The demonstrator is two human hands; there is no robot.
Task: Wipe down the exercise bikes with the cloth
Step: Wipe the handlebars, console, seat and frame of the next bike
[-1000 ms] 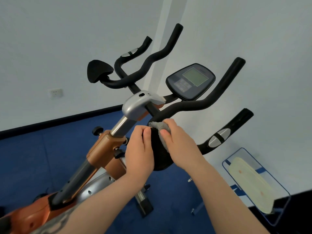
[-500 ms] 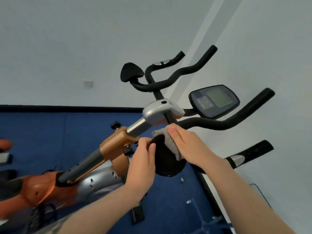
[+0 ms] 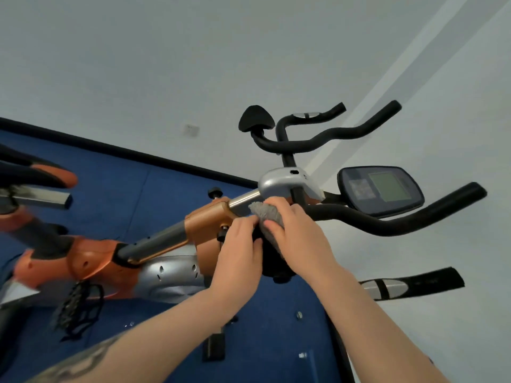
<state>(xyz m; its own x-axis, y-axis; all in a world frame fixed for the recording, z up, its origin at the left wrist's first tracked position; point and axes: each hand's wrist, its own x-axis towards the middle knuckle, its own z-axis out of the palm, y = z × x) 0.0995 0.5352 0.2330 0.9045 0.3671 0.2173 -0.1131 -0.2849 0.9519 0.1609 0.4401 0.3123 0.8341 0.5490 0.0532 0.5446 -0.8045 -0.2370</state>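
Note:
An orange and silver exercise bike [image 3: 204,219] fills the middle of the view, with black handlebars [image 3: 387,222] and a grey console screen [image 3: 381,189]. A black elbow pad [image 3: 272,261] sits on the near handlebar below the silver clamp [image 3: 282,183]. My right hand [image 3: 298,239] presses a grey cloth [image 3: 266,214] onto the top of that pad. From the left side, my left hand [image 3: 239,250] grips the pad's edge. Most of the pad is hidden behind both hands.
The bike's saddle [image 3: 36,172] and seat post show at the far left, blurred. A black pedal [image 3: 77,305] hangs at lower left. Blue floor [image 3: 124,189] runs to a white wall with a socket [image 3: 191,129]. The second elbow pad [image 3: 255,118] is at the far side.
The view has swung left and tilted, so the bike now sits more to the right. Both hands stay on the elbow pad; the cloth has shifted up toward the silver clamp.

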